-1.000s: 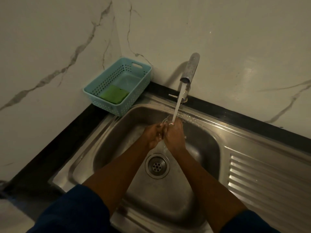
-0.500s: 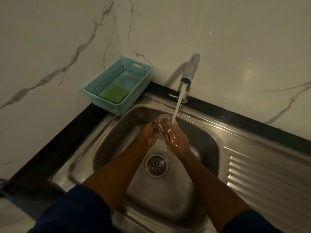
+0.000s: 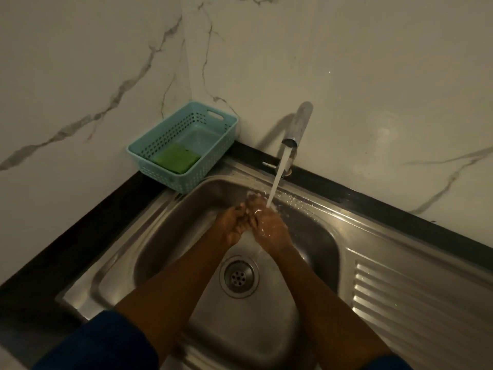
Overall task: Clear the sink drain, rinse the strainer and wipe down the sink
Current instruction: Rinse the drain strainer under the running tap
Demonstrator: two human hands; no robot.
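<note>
Marble-patterned wall [image 3: 346,62] panels back a black desk [image 3: 80,236] fitted with a steel sink [image 3: 165,236]. The faucet [image 3: 298,126] runs water [image 3: 277,180] onto the right hand [image 3: 269,225]. The left hand [image 3: 232,222] is pressed against it, fingers of both curled. The strainer is hidden; it cannot be told whether the hands grip it. The drain [image 3: 238,276] lies below the wrists. A blue basket [image 3: 192,177] in the corner holds a green sponge [image 3: 176,158].

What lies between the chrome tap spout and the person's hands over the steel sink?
Only a stream of running water, falling from the chrome tap spout onto the right hand beside the left hand. The head view shows it.
</note>
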